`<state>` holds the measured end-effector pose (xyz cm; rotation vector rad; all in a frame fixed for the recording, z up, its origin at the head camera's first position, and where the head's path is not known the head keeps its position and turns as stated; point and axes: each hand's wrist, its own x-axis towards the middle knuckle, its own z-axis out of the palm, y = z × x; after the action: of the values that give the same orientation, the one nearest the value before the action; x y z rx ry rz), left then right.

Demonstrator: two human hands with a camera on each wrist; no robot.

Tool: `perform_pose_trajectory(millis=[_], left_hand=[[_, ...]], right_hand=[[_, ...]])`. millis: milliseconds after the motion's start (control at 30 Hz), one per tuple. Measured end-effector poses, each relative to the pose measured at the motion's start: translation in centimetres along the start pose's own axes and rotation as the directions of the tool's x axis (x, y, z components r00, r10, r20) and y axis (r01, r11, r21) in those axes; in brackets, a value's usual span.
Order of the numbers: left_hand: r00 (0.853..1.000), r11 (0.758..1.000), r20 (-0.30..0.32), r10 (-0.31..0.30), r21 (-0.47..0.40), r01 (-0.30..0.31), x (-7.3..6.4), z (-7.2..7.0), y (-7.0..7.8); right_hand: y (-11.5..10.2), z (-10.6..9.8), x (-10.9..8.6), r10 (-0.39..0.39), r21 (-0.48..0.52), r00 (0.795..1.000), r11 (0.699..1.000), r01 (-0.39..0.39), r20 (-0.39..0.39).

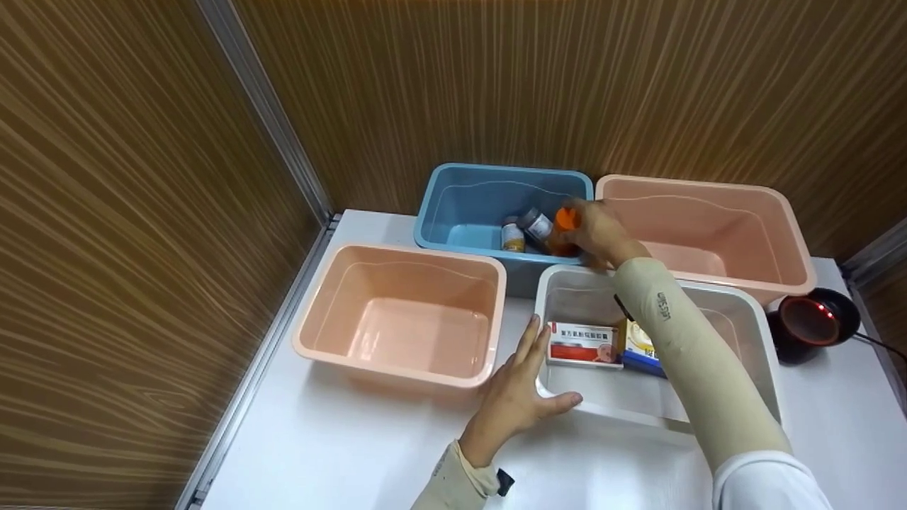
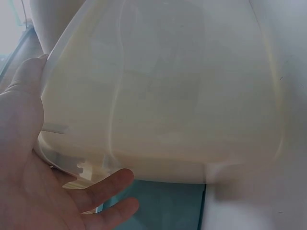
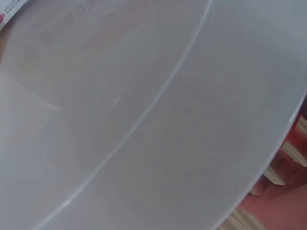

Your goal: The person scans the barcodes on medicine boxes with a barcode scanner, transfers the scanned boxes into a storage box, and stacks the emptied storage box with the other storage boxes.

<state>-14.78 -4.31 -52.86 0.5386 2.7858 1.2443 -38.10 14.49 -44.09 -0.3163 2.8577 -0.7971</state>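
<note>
My right hand (image 1: 602, 232) reaches into the blue bin (image 1: 506, 173) and grips an orange pill bottle (image 1: 565, 221) near its right wall. Beside that bottle lie a grey-capped bottle (image 1: 536, 225) and a small bottle with a yellow label (image 1: 512, 236). In the right wrist view only part of the right hand (image 3: 283, 191) shows, beyond a pale bin wall. With fingers spread, my left hand (image 1: 511, 397) rests at the left rim of the white bin (image 1: 592, 389). That bin holds a red-and-white medicine box (image 1: 582, 344) and a blue-and-yellow box (image 1: 640, 348), partly hidden by my right arm.
A peach bin (image 1: 397, 375) stands at the left and another peach bin (image 1: 708, 191) at the back right. A black round device with red lights (image 1: 811, 322) sits on the right, its cable running to the edge. Wood-grained panels (image 1: 453, 92) enclose the white table (image 1: 319, 439).
</note>
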Motion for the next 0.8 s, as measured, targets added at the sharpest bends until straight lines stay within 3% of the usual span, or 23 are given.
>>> perform_pose_trajectory(millis=[167,433,667,800], left_hand=[[1.000,1.000,-0.001,0.010,-0.005,-0.010,-0.1,-0.1,0.0],[1.000,1.000,-0.006,0.015,-0.015,-0.016,0.1,-0.2,-0.4],[1.000,1.000,-0.010,0.014,-0.017,-0.014,0.1,-0.4,-0.7],[1.000,1.000,-0.013,0.010,-0.018,-0.010,0.2,-0.6,-0.8]], right_hand=[[0.5,0.1,-0.3,-0.049,-0.030,0.999,0.998,0.048,-0.008],[1.2,-1.3,-1.3,-0.017,0.060,0.999,0.998,0.019,-0.031],[0.5,-2.7,-5.1,-0.156,0.110,0.979,0.979,0.171,-0.132],[0.0,-2.9,-8.4,-0.269,0.083,0.956,0.957,0.279,-0.117]])
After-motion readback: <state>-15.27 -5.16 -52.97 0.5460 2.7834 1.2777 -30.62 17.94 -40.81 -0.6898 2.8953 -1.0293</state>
